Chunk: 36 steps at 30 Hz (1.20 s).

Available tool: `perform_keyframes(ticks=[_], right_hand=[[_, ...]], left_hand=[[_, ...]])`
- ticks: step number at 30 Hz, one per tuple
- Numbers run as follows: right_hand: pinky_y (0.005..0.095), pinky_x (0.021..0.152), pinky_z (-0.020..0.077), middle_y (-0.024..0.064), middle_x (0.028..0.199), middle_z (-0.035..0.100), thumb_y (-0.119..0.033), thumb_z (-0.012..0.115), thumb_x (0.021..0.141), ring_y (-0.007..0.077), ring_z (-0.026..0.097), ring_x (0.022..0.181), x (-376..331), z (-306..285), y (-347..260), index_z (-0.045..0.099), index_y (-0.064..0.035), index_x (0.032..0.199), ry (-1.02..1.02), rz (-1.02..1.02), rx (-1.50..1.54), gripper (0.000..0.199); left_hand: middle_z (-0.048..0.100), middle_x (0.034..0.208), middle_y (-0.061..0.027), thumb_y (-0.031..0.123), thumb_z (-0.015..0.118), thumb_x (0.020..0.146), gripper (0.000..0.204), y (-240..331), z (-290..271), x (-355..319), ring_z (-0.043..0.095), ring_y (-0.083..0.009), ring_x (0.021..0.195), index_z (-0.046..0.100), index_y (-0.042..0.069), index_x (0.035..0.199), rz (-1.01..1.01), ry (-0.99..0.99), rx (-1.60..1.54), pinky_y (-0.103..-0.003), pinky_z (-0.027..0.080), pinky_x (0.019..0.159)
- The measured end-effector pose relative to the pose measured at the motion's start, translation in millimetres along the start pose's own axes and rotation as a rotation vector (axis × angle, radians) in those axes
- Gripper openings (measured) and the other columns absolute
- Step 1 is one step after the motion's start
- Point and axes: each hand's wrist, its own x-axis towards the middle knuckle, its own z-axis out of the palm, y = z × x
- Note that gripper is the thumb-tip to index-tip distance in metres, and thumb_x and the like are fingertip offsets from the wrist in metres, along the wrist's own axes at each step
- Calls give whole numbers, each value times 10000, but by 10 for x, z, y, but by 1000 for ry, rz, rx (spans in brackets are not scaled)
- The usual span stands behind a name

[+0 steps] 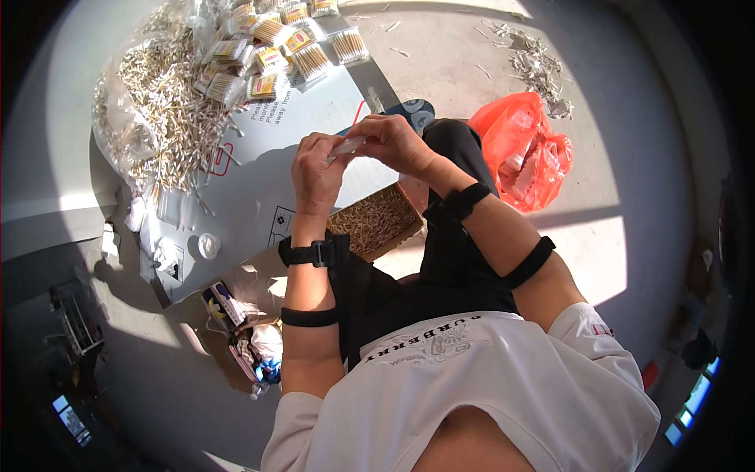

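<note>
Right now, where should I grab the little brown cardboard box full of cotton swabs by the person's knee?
Grip the small brown cardboard box by its two outer side walls, coming down from above. It sits open-topped and heaped with loose swabs, so pinching the rim or tipping it would likely spill them. The person's left hand and right hand are above it, busy with a small clear packet.

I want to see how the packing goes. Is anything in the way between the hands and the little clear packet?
No, nothing is. The left hand and the right hand both pinch the small clear packet directly between their fingertips, above the flattened cardboard. The loose cotton swabs and filled swab packets lie farther off.
</note>
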Motion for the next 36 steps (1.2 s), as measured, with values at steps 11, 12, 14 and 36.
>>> perform_keyframes(ticks=[11, 12, 14, 36], right_hand=[[279, 713, 502, 97, 811, 632, -39, 717, 769, 181, 625, 776, -6, 45, -17, 669, -11, 910, 46, 39, 6, 151], [271, 719, 504, 95, 827, 641, -33, 713, 775, 168, 628, 781, -4, 36, -11, 671, -8, 923, 31, 61, 36, 156], [263, 726, 505, 94, 842, 649, -28, 709, 781, 154, 631, 785, -25, 33, 42, 674, -5, 936, 20, 87, 65, 161], [222, 731, 457, 23, 852, 645, 9, 680, 808, 70, 565, 799, -304, 127, -54, 662, 13, 847, 197, 166, 598, 43]], left_hand=[[647, 811, -73, 38, 753, 660, 187, -77, 44, 6, 587, -276, 800, 652, 38, 818, 113, 42, 54, -362, 491, 695], [646, 817, -76, 25, 752, 666, 191, -85, 42, 2, 593, -262, 791, 657, 36, 832, 105, 49, 22, -349, 493, 685], [646, 823, -79, 12, 750, 672, 197, -60, 47, -1, 599, -249, 782, 661, 33, 846, 99, 52, -15, -335, 495, 676], [596, 860, -16, -37, 673, 792, 51, 174, 5, -268, 530, -75, 732, 639, -3, 810, -247, 159, -549, -211, 434, 649]])
